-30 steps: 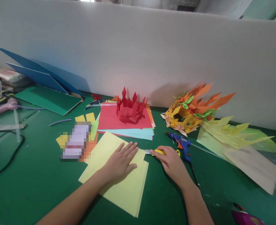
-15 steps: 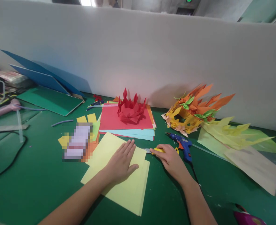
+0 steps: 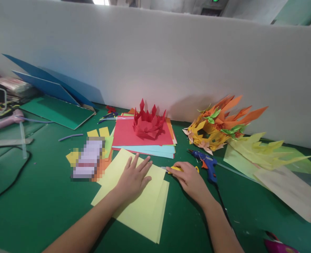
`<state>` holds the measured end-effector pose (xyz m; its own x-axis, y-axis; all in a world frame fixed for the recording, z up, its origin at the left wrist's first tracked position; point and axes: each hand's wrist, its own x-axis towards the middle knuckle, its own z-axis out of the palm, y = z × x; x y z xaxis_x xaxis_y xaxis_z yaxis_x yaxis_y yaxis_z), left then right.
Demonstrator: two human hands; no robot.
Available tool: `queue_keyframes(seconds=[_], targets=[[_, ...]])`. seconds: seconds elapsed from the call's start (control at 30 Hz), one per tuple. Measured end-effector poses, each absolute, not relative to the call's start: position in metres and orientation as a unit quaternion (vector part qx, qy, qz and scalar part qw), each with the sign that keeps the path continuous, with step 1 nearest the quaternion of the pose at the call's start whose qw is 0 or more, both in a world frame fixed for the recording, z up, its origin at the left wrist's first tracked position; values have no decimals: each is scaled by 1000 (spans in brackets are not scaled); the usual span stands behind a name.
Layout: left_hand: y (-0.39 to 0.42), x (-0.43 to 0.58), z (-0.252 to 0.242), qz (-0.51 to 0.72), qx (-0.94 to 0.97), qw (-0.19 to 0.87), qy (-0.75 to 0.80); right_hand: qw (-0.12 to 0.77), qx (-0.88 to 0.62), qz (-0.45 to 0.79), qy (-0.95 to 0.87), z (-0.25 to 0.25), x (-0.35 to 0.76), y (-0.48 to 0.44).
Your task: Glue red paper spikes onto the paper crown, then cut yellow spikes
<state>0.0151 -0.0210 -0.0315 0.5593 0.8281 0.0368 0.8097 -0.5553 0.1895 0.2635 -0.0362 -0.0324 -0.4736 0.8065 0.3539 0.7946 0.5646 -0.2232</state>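
Note:
My left hand (image 3: 134, 177) lies flat on a pale yellow sheet of paper (image 3: 142, 214), its fingers spread. That sheet overlaps another of the same colour, set at a slight angle. To the right, my right hand (image 3: 189, 181) is wrapped round a yellow utility knife (image 3: 175, 169). Its blade points left and reaches the right corner of the top sheet. Whether the blade slips under the paper, I cannot tell. A blue hot glue gun (image 3: 209, 165) rests just beyond my right hand.
A red paper crown (image 3: 149, 127) sits on stacked coloured paper (image 3: 122, 131). At the right are an orange and yellow paper crown (image 3: 210, 138) and a pale yellow one (image 3: 261, 147). A blurred-out phone-like object (image 3: 88, 158), blue boards (image 3: 47, 86) and a pink glue gun (image 3: 7, 121) occupy the left.
My left hand has shifted slightly left on the paper and its fingers have spread wider. My right hand and the knife have edged a little to the left.

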Motion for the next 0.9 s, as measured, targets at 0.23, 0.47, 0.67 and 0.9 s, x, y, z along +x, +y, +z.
queue_keyframes(seconds=[0.23, 0.47, 0.67, 0.9], targets=[[-22, 15, -39, 65, 873, 42, 481, 220, -467, 12, -856, -35, 266, -36], [-22, 16, -39, 68, 867, 43, 491, 211, -459, -1, -863, -32, 260, -33], [-23, 16, -40, 68, 866, 48, 494, 209, -446, 17, -870, -31, 261, -25], [-23, 17, -43, 81, 858, 44, 505, 205, -439, 3, -875, -30, 257, -22]])
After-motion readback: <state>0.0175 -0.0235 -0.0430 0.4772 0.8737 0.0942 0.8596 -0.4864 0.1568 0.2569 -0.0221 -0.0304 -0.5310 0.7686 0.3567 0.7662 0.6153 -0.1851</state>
